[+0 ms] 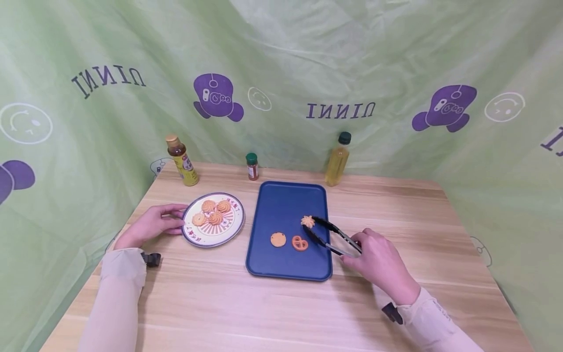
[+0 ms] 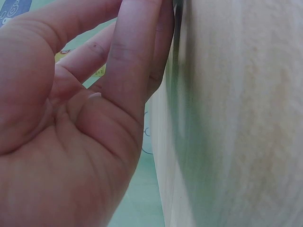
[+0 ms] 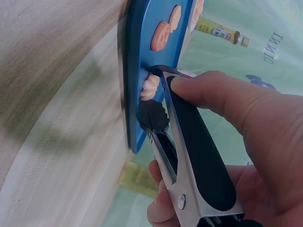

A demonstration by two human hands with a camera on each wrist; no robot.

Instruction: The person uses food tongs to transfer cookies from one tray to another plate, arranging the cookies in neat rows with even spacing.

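Observation:
My right hand (image 1: 380,261) grips black-tipped metal tongs (image 1: 332,234) over the blue tray (image 1: 286,266). The tong tips sit around a star-shaped cookie (image 1: 307,221) on the tray; in the right wrist view the tongs (image 3: 189,156) reach the pale cookie (image 3: 150,87). A round cookie (image 1: 278,239) and a pretzel-shaped cookie (image 1: 300,242) lie on the tray nearby. My left hand (image 1: 154,225) holds the left rim of a patterned plate (image 1: 198,238) with several swirl cookies (image 1: 214,212). The left wrist view shows only curled fingers (image 2: 132,56) beside the table.
At the back of the wooden table (image 1: 281,313) stand a brown-capped tea bottle (image 1: 182,161), a small spice jar (image 1: 252,167) and a yellow bottle with green cap (image 1: 337,159). Green printed cloth surrounds the table.

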